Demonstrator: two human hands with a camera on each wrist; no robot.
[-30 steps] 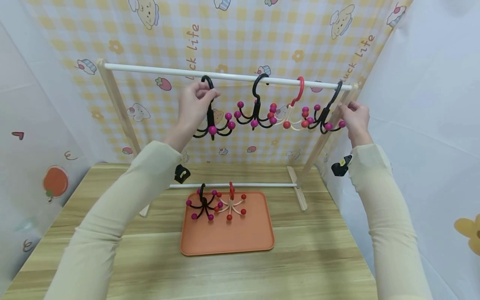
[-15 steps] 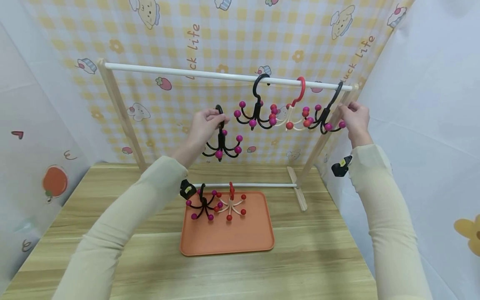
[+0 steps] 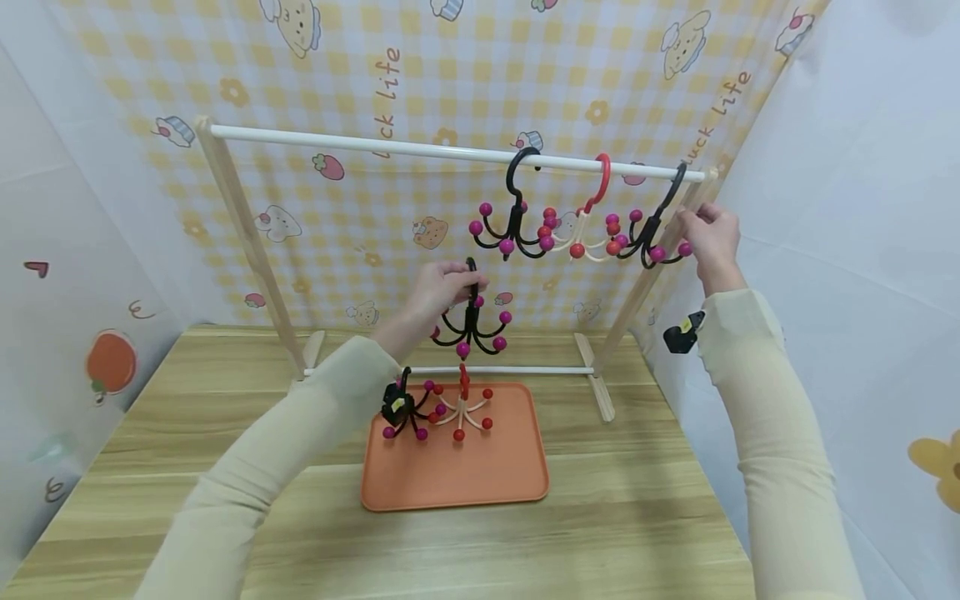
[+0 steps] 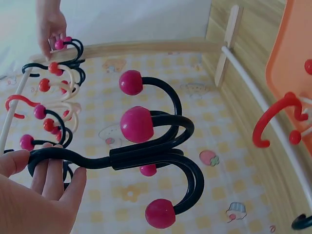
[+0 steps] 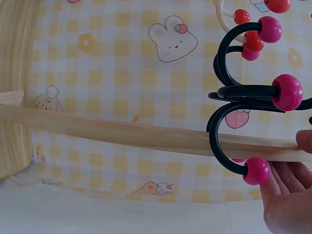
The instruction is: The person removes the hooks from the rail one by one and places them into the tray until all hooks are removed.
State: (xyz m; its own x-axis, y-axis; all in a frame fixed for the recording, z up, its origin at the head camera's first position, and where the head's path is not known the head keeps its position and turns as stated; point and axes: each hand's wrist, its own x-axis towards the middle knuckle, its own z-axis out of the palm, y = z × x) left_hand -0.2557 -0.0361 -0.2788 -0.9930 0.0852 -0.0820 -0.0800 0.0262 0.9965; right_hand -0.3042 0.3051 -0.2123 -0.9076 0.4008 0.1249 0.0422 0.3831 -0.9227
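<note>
Above the orange tray's [image 3: 457, 479] back edge, left hand [image 3: 438, 287] fingers pinched a black multi-arm hook [image 3: 471, 321] by its top loop, hanging free. Right hand [image 3: 708, 237] fingers curled round the wooden rack's [image 3: 225, 179] right post, touching the rightmost black hook [image 3: 652, 229] on the rail.

A black plastic multi-arm hook with magenta ball tips [image 5: 243, 92] fills the right side, its curved arms crossing in front of a pale wooden post [image 5: 146, 136] that runs across the frame. The right hand [image 5: 290, 195] sits at the lower right corner, fingers against the post just beside the lowest magenta ball. A cream hook with red balls [image 5: 239, 22] shows above. Behind hangs a yellow checked cloth with cartoon animals [image 5: 122, 58].
</note>
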